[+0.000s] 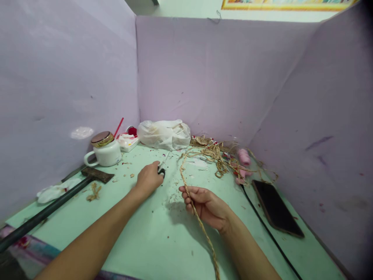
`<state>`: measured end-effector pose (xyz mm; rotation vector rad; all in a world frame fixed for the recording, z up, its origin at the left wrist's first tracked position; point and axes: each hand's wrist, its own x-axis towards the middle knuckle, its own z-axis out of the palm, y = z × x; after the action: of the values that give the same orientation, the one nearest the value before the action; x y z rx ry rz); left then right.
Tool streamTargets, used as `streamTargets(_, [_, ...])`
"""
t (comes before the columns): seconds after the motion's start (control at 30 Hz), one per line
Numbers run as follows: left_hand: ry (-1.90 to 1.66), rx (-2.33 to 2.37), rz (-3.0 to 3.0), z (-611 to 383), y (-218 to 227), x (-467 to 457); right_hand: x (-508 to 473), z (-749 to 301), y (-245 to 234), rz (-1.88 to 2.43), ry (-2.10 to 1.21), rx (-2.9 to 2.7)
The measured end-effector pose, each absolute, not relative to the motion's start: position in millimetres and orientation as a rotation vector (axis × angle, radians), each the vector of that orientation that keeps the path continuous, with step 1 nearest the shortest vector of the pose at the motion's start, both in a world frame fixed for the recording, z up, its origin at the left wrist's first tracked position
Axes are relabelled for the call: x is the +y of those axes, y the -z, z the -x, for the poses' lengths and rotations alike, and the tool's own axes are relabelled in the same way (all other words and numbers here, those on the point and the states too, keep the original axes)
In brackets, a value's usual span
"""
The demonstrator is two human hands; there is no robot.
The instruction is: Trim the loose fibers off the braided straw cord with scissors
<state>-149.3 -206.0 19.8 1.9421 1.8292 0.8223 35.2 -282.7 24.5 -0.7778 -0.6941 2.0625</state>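
My left hand [150, 178] is over a pair of small scissors [161, 171] on the green tabletop, its fingers closed around the dark handles. The thin blades point away from me, toward the back. My right hand [206, 203] pinches a braided straw cord [201, 223] between thumb and fingers, a little above the table. One end of this cord runs down past the bottom edge of the view. The other curves up toward a loose tangle of straw cord [214, 153] at the back.
On the left stand a hammer [97, 175], a white lidded mug [108, 153] and a small box [128, 143]. A plastic bag [164, 134] lies at the back. Pink thread [244, 157], a pink glue gun [242, 174] with black cable and a phone [276, 208] are right. Lilac walls enclose three sides.
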Motion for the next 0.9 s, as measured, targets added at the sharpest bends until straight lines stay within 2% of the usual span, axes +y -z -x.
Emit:
streamTargets(0.33, [-0.433, 2.184, -1.981, 155.2, -23.1, -204.3, -280.1, -32.5, -15.7, 1.088, -1.728, -0.814])
streamTargets(0.43, [-0.513, 2.151, -1.986, 151.2, -26.5, -206.6, -280.3, -28.0, -15.9, 1.186, -1.63, -0.832])
streamTargets(0.7, [-0.641, 1.688, -1.856, 98.6, -41.2, -166.5, -280.0, -13.4, -15.5, 1.401, -1.437, -0.892])
streamTargets(0.9, [-0.85, 1.564, -1.498, 64.1, -54.9, -120.3, -272.0, -12.8, 0.9, 1.428, -1.313, -0.926])
